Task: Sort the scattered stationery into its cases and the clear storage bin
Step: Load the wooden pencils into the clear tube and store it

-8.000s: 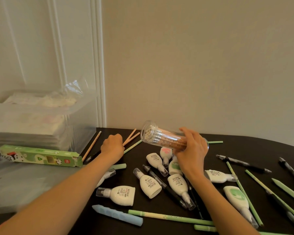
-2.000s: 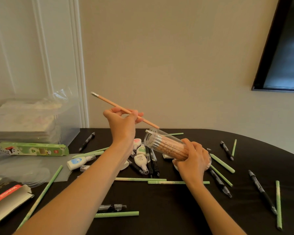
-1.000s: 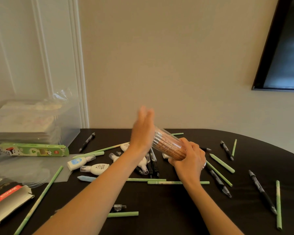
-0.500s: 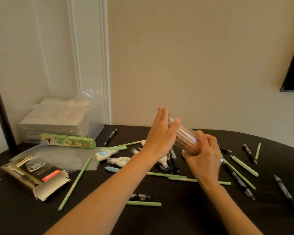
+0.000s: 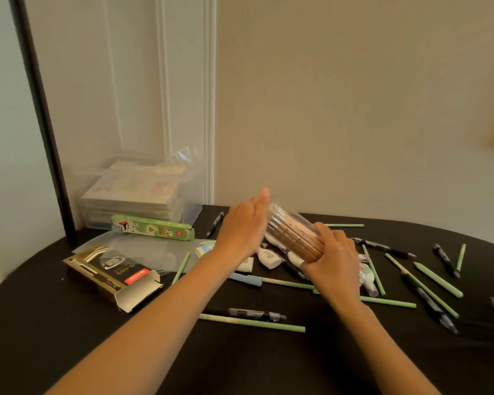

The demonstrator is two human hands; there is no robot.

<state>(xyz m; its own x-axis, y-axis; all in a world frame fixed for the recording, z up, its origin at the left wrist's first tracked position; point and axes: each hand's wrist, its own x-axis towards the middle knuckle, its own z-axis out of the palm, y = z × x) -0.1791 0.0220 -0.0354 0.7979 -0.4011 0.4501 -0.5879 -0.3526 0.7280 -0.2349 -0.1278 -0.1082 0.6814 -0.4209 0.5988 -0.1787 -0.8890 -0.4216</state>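
My right hand (image 5: 334, 263) grips a clear round pencil case (image 5: 293, 233) packed with wooden pencils, tilted with its open end up and to the left. My left hand (image 5: 244, 225) is flat, fingers straight, its palm pressed against that open end. Under and around the case lie several white correction-tape dispensers (image 5: 268, 259), green pencils (image 5: 251, 322) and black pens (image 5: 429, 302) scattered on the black table (image 5: 69, 337). The clear storage bin (image 5: 137, 195) stands at the back left against the wall.
A green pencil box (image 5: 153, 226) lies in front of the bin on a clear plastic sheet (image 5: 143, 250). An open gold-and-black pen box (image 5: 111, 276) lies at the left. The wall runs right behind the table.
Two seconds ago my left hand held a wooden pencil above the case; now the pencil is inside and the flat palm presses on the open end. The view has swung left.
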